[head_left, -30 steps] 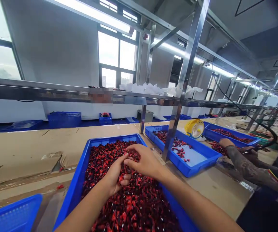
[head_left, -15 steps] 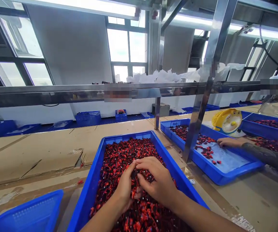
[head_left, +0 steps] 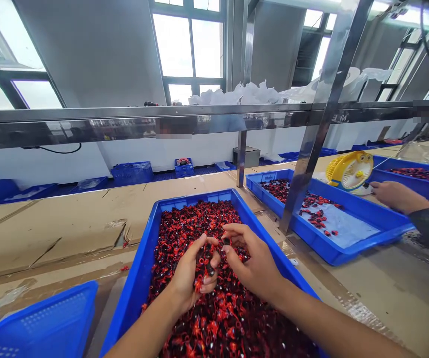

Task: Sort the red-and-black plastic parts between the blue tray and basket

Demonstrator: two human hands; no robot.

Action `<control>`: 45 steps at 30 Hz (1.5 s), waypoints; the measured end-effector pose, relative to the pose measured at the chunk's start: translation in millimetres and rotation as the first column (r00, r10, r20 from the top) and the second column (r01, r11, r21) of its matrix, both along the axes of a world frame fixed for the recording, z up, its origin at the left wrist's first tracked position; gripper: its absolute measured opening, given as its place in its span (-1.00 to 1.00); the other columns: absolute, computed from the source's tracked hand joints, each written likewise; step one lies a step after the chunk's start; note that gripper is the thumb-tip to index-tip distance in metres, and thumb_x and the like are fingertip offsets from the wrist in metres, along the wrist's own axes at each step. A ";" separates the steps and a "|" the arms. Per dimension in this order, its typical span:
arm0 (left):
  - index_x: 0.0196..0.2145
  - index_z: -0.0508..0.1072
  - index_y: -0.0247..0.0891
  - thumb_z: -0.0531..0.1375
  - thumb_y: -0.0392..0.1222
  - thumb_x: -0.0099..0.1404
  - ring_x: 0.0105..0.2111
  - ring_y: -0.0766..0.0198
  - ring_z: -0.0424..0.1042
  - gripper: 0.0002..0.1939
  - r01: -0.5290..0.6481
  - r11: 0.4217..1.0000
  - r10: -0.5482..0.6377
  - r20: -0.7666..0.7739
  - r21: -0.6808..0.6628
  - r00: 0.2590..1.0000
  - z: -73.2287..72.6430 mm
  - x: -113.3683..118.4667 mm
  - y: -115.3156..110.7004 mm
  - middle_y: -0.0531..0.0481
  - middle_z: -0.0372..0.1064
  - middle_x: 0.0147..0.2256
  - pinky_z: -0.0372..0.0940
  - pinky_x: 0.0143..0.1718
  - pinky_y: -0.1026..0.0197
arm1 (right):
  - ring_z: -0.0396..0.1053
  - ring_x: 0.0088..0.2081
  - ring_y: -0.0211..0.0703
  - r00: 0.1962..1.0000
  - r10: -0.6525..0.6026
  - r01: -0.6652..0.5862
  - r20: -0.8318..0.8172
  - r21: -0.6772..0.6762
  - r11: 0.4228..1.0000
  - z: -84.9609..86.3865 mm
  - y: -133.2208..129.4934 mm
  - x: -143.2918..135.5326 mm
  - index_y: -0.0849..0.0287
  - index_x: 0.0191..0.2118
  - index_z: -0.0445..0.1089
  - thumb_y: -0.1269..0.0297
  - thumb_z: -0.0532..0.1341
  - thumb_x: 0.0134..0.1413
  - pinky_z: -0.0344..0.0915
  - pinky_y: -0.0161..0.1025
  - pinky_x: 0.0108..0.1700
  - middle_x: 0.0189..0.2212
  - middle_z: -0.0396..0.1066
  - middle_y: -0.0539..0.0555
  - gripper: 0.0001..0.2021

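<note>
A deep blue tray (head_left: 147,219) in front of me is filled with small red-and-black pieces (head_left: 199,214), some of them ring-shaped; their exact kind I cannot make out. Over the tray, my left hand (head_left: 190,273) is curled around several of these pieces, which show between thumb and fingers. Just to its right, my right hand (head_left: 253,261) pinches one dark piece (head_left: 225,241) between thumb and forefinger. The two hands are close together but apart.
An empty-looking blue basket (head_left: 46,318) stands at lower left. To the right, another blue tray (head_left: 371,248) holds scattered pieces on a pale sheet. A co-worker's hand (head_left: 396,196) is beside a yellow fan (head_left: 352,171). A metal post (head_left: 311,149) rises between the trays.
My hands have drawn apart, and the pieces in my left hand now show. The co-worker's hand has moved from the right tray toward the fan. My view has tilted down slightly.
</note>
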State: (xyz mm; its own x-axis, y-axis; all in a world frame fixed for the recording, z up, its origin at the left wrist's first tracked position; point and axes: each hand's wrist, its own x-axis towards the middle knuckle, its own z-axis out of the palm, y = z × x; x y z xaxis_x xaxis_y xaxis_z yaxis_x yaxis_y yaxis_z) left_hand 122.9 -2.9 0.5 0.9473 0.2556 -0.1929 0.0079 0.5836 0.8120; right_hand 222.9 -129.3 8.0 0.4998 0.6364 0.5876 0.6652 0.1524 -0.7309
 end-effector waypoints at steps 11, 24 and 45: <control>-0.06 0.38 -0.17 0.01 0.17 0.33 -0.72 0.43 0.10 -0.57 -0.259 0.874 0.245 0.089 0.411 0.966 1.5 -2.6 -8.9 0.13 0.22 -0.55 0.06 -0.78 0.39 | 0.42 -0.28 -0.18 0.992 0.107 -0.106 0.064 -0.016 0.994 -2.2 -0.1 1.9 0.11 -0.08 0.35 0.48 0.13 0.14 0.31 -0.19 -0.15 -0.26 0.46 0.05 -0.75; -0.07 0.35 -0.24 -0.04 0.07 0.39 -0.74 0.40 0.13 -0.61 -0.224 0.879 0.132 0.235 0.422 0.963 0.0 -5.8 -5.5 0.09 0.29 -0.56 0.09 -0.71 0.33 | -0.02 -0.63 -0.38 0.683 0.287 -0.345 -0.672 0.050 0.937 -10.8 6.6 5.0 0.16 -0.18 0.33 0.39 0.07 0.05 -0.08 -0.39 -0.62 -0.54 0.07 -0.12 -0.80; 0.13 0.29 -0.26 -0.14 0.00 0.45 -0.69 0.38 0.14 -0.54 -0.223 0.810 0.088 0.262 0.543 0.961 2.6 -8.2 -5.5 0.10 0.30 -0.57 0.15 -0.60 0.30 | -0.12 -0.67 -0.35 0.401 0.354 -0.393 -0.845 0.190 0.900 -1.0 6.0 7.7 0.09 -0.38 0.16 -0.02 0.00 0.21 -0.20 -0.42 -0.74 -0.61 -0.02 -0.16 -0.70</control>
State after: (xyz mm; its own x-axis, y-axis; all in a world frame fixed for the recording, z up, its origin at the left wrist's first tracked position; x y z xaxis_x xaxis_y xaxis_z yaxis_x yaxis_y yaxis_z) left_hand 114.7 -8.4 3.1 0.8852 0.4023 0.2335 -0.2559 0.0019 0.9667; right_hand 230.6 -123.2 7.0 0.4366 0.8996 -0.0077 -0.3977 0.1854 -0.8986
